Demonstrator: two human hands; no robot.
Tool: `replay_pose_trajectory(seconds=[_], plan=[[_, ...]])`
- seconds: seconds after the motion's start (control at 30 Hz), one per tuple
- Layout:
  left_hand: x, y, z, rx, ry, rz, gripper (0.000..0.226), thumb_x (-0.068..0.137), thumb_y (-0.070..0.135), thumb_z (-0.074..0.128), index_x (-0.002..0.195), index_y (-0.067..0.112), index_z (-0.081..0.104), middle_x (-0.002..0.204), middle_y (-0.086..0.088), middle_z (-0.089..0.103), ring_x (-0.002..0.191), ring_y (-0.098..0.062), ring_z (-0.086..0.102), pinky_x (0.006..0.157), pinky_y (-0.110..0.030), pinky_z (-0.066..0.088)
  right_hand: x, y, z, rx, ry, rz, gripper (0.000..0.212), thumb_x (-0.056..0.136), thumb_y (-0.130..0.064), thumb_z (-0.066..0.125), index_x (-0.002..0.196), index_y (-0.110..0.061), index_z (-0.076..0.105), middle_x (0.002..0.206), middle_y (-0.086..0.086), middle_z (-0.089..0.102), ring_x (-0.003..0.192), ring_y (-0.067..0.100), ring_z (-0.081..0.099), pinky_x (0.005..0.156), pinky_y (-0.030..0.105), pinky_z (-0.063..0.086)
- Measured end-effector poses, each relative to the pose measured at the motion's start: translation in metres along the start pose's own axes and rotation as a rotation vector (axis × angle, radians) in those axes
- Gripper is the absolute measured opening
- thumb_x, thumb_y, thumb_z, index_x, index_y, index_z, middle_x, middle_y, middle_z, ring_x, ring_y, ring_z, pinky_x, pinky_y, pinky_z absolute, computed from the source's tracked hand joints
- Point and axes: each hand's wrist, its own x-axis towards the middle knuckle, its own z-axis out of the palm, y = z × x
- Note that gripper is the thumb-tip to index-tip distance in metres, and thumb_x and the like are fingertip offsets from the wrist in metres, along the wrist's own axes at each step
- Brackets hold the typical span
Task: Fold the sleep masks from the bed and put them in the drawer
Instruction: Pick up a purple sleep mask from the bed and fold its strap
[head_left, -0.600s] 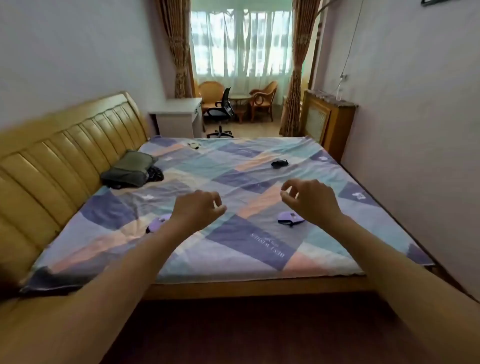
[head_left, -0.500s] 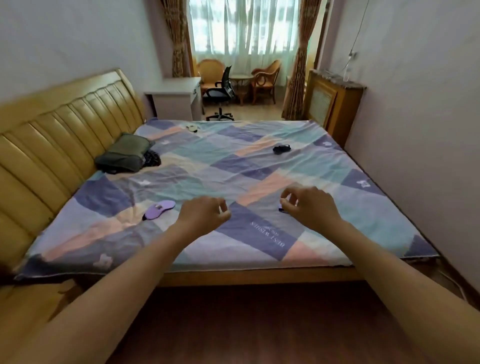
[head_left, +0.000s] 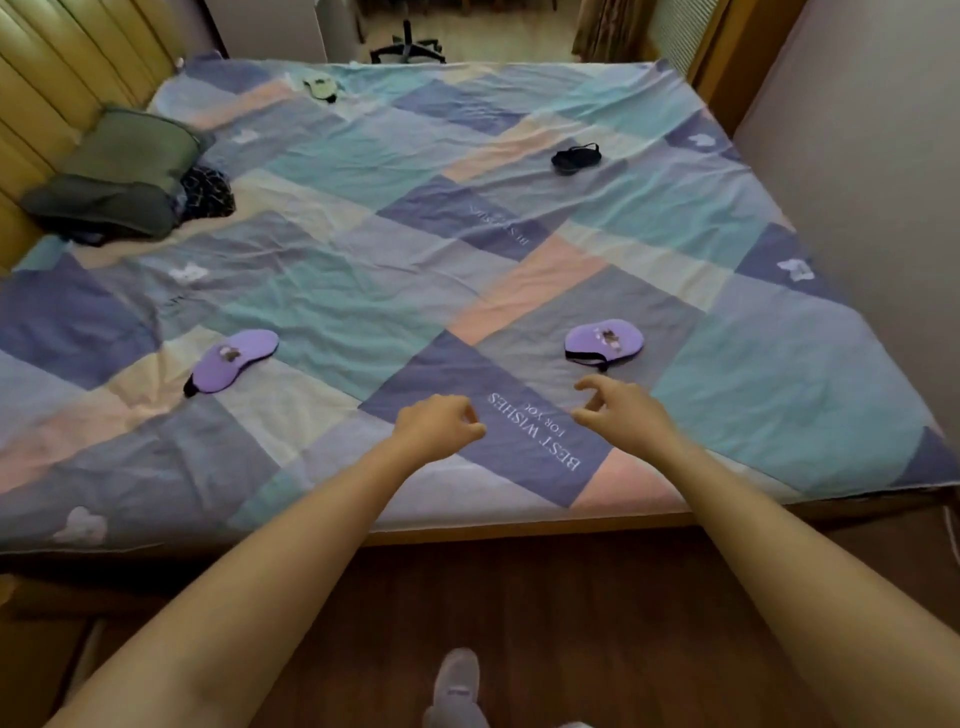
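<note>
Patchwork bed (head_left: 363, 291), wood floor (head_left: 571, 613), tan headboard (head_left: 57, 67)

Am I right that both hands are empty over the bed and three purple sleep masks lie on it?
Not quite: the head view shows two purple sleep masks, not three. Both the left hand and right hand are empty over the bed.

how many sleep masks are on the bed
4: a purple mask just beyond the right hand, a purple mask at near left, a black mask far right, a pale mask at the far edge. More may be hidden.
</note>
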Motion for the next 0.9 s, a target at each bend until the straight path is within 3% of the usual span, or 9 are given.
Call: replay_pose_trajectory(seconds=[0.13, 0.27, 0.4, 0.5, 0.57, 0.6, 0.77, 0.83, 0.9], plan=[[0.091, 0.024, 0.032, -0.164, -0.079, -0.049, 0.049, 0.088, 0.053, 0.05, 0.129, 0.027, 0.046, 0.119, 0.002, 0.063, 0.108, -0.023, 0.058, 0.079, -0.036, 0.04, 0.082, 0.065, 0.014, 0.194, -0.048, 0.141, 0.058, 0.079, -0.031, 0.065, 0.134, -0.027, 0.045, 0.087, -0.006, 0.066, 0.09, 0.021, 0.065, 0.084, 0.038, 0.051], [0.188, 0.06, 0.067, -0.39, -0.13, -0.132, 0.056, 0.086, 0.052, 0.052, 0.134, 0.025, 0.04, 0.107, -0.002, 0.062, 0.101, -0.026, 0.059, 0.088, -0.042, 0.046, 0.165, 0.136, 0.022, 0.371, -0.011, 0.268, 0.057, 0.081, -0.025, 0.066, 0.134, -0.024, 0.045, 0.092, 0.004, 0.068, 0.091, 0.025, 0.064, 0.086, 0.037, 0.049], [0.264, 0.094, 0.098, -0.524, -0.145, -0.162, 0.053, 0.088, 0.047, 0.052, 0.133, 0.023, 0.04, 0.094, 0.004, 0.055, 0.101, -0.027, 0.06, 0.094, -0.045, 0.045, 0.236, 0.188, 0.031, 0.635, 0.007, 0.401, 0.044, 0.087, -0.016, 0.062, 0.13, -0.016, 0.05, 0.099, 0.006, 0.059, 0.085, 0.02, 0.055, 0.065, 0.026, 0.043], [0.294, 0.107, 0.122, -0.596, -0.148, -0.164, 0.05, 0.089, 0.044, 0.053, 0.133, 0.024, 0.04, 0.094, 0.006, 0.055, 0.104, -0.025, 0.058, 0.094, -0.043, 0.046, 0.276, 0.211, 0.052, 0.861, -0.042, 0.555, 0.026, 0.089, -0.011, 0.052, 0.111, -0.022, 0.058, 0.084, 0.003, 0.051, 0.068, 0.014, 0.045, 0.066, 0.026, 0.038], [0.302, 0.107, 0.139, -0.622, -0.151, -0.171, 0.047, 0.089, 0.043, 0.053, 0.131, 0.025, 0.042, 0.09, 0.011, 0.057, 0.102, -0.021, 0.059, 0.094, -0.043, 0.046, 0.296, 0.218, 0.063, 1.01, -0.031, 0.628, 0.017, 0.088, -0.013, 0.049, 0.092, -0.025, 0.059, 0.078, -0.002, 0.049, 0.071, 0.011, 0.045, 0.069, 0.028, 0.039], [0.305, 0.104, 0.146, -0.633, -0.152, -0.18, 0.046, 0.089, 0.043, 0.054, 0.13, 0.026, 0.043, 0.089, 0.013, 0.058, 0.1, -0.019, 0.06, 0.094, -0.043, 0.046, 0.303, 0.22, 0.068, 1.086, 0.001, 0.647, 0.016, 0.088, -0.015, 0.048, 0.093, -0.025, 0.061, 0.081, -0.005, 0.052, 0.077, 0.009, 0.048, 0.069, 0.028, 0.039], [0.317, 0.09, 0.158, -0.787, -0.023, -0.271, 0.034, 0.088, 0.033, 0.056, 0.121, 0.025, 0.052, 0.097, 0.008, 0.065, 0.097, -0.015, 0.061, 0.095, -0.042, 0.047, 0.32, 0.216, 0.07, 1.227, 0.155, 0.589, 0.022, 0.085, -0.016, 0.058, 0.103, -0.02, 0.07, 0.092, -0.007, 0.064, 0.086, 0.007, 0.056, 0.072, 0.023, 0.044], [0.324, 0.09, 0.151, -0.815, 0.072, -0.268, 0.032, 0.089, 0.03, 0.057, 0.12, 0.022, 0.054, 0.107, 0.007, 0.062, 0.102, -0.015, 0.059, 0.095, -0.041, 0.047, 0.323, 0.214, 0.065, 1.098, 0.217, 0.471, 0.019, 0.084, -0.015, 0.062, 0.099, -0.018, 0.073, 0.094, -0.005, 0.069, 0.087, 0.007, 0.058, 0.079, 0.025, 0.046], [0.332, 0.092, 0.141, -0.814, 0.156, -0.226, 0.033, 0.091, 0.028, 0.057, 0.122, 0.019, 0.055, 0.123, 0.004, 0.056, 0.112, -0.015, 0.054, 0.098, -0.037, 0.045, 0.323, 0.21, 0.054, 0.946, 0.28, 0.342, 0.011, 0.084, -0.016, 0.065, 0.089, -0.014, 0.074, 0.084, -0.003, 0.069, 0.081, 0.006, 0.057, 0.076, 0.022, 0.045]])
